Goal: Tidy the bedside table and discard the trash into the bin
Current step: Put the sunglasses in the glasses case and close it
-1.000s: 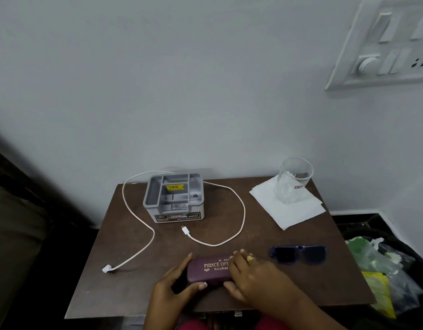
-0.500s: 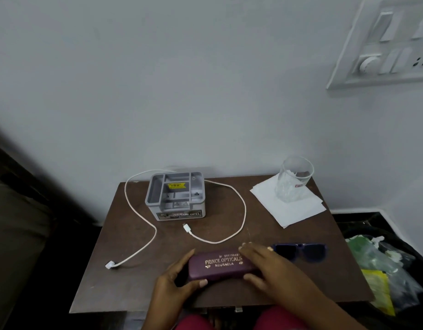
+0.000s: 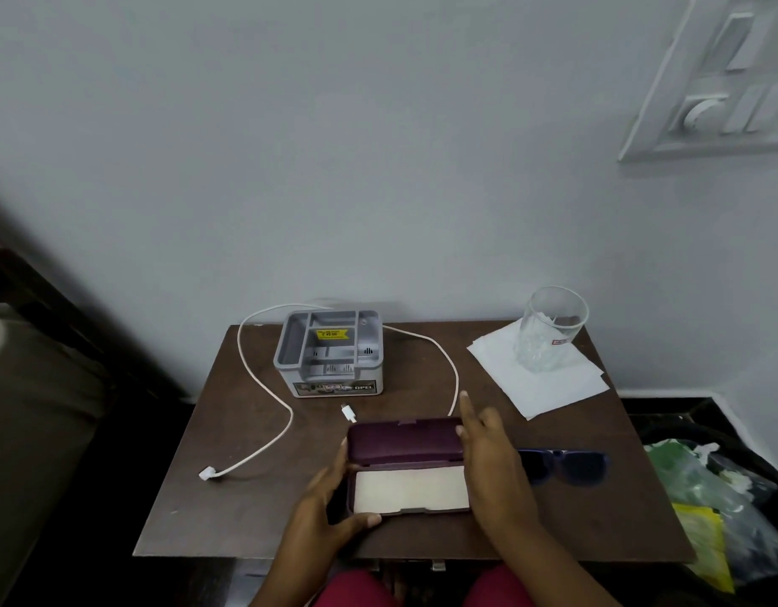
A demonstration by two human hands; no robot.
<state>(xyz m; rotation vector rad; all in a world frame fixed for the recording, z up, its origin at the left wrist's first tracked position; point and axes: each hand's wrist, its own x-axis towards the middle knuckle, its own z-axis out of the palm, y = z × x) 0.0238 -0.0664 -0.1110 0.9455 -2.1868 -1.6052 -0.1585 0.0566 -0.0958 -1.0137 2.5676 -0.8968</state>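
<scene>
Brown bedside table [image 3: 229, 510] — maroon glasses case [image 3: 404, 444] open, cream-lined inside

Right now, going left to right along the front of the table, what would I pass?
White cable plug → open maroon glasses case → blue sunglasses → bin holding trash, just past the table's right edge.

Matt brown wood table [image 3: 229, 510] — clear glossy glass tumbler [image 3: 549, 330] on white paper napkin [image 3: 553, 389], grey plastic organiser [image 3: 330, 352]
</scene>
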